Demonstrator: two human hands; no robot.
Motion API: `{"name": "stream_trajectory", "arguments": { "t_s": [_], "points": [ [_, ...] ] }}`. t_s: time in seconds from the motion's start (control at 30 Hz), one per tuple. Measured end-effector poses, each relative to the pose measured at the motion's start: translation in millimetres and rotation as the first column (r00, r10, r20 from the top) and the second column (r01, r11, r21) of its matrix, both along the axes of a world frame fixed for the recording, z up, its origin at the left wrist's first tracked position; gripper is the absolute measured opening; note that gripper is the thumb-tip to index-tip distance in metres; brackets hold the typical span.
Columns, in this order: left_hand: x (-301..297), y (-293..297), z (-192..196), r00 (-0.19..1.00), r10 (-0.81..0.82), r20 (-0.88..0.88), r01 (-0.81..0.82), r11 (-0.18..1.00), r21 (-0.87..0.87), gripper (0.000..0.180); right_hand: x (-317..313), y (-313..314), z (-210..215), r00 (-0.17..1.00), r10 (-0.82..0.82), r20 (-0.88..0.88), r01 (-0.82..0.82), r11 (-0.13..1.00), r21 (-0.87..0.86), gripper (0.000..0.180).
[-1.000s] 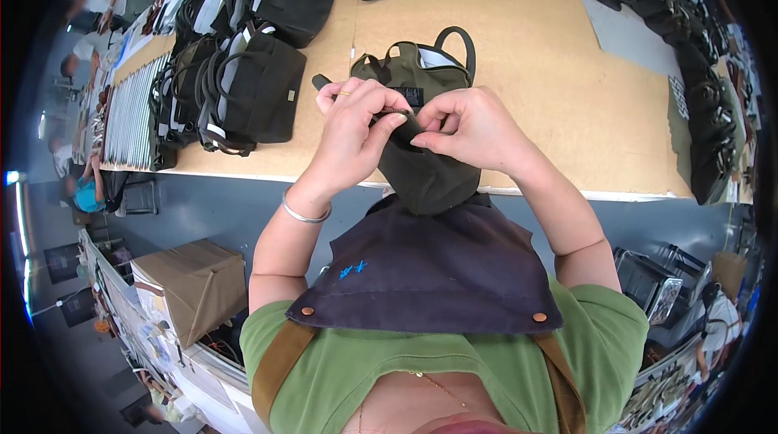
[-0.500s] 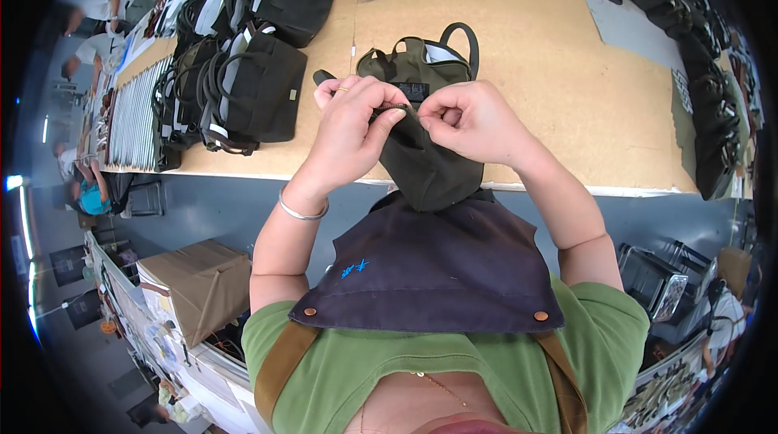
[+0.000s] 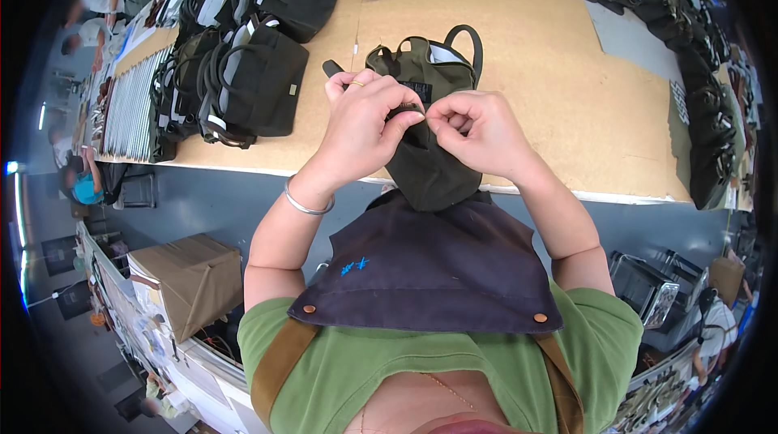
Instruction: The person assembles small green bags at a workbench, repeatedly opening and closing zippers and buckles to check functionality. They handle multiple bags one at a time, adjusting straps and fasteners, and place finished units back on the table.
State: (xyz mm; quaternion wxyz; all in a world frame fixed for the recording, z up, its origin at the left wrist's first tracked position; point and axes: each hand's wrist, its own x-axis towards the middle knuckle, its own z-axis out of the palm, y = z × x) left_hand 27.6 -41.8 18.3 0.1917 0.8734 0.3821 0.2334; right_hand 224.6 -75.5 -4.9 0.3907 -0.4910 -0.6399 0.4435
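A dark olive fabric bag (image 3: pixel 433 166) lies at the table's near edge, its lower end hanging over towards my apron. Its top gapes at the far side, showing a pale lining, and a looped handle stands up at the right. My left hand (image 3: pixel 369 122) pinches a folded piece of the bag's fabric between thumb and fingers. Close beside it, my right hand (image 3: pixel 478 130) is closed in a pinch against the same spot. Whatever its fingertips hold is too small to make out. A dark label patch (image 3: pixel 417 91) shows just behind the fingers.
Finished-looking dark bags with handles (image 3: pixel 263 81) stand in rows on the left of the tan tabletop (image 3: pixel 567 110). More dark bags (image 3: pixel 713 134) line the far and right edges. A wrapped brown box (image 3: pixel 194 280) sits behind on the left, metal stools (image 3: pixel 648 288) on the right.
My hands have come closer together, their fingertips nearly meeting over the bag. The bag's top has shifted slightly to the right in view.
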Motion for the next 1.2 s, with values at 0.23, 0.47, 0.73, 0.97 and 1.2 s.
{"name": "stream_trajectory", "arguments": {
  "t_s": [0.23,0.47,0.73,0.97,1.2],
  "points": [
    [-2,-1,-4,0.999,-0.025,0.023,0.025,1.000,-0.004,0.009,3,6,6,0.996,0.084,-0.007,-0.084,0.986,-0.143,0.012],
    [-5,9,0,0.997,-0.064,0.040,0.064,0.998,-0.016,0.012,4,3,-4,0.998,0.043,-0.045,-0.047,0.995,-0.085,0.011],
    [13,27,-4,0.989,-0.059,0.135,0.071,0.993,-0.089,0.010,21,10,-21,0.918,-0.081,-0.389,0.038,0.992,-0.116,0.013],
    [24,31,-14,0.982,-0.104,0.155,0.109,0.994,-0.027,0.007,42,16,-19,0.960,0.029,-0.279,-0.073,0.986,-0.152,0.015],
    [26,30,-18,0.980,-0.143,0.135,0.143,0.990,0.008,0.011,52,20,-31,0.985,0.025,-0.172,-0.054,0.985,-0.166,0.011]
  ]
}}
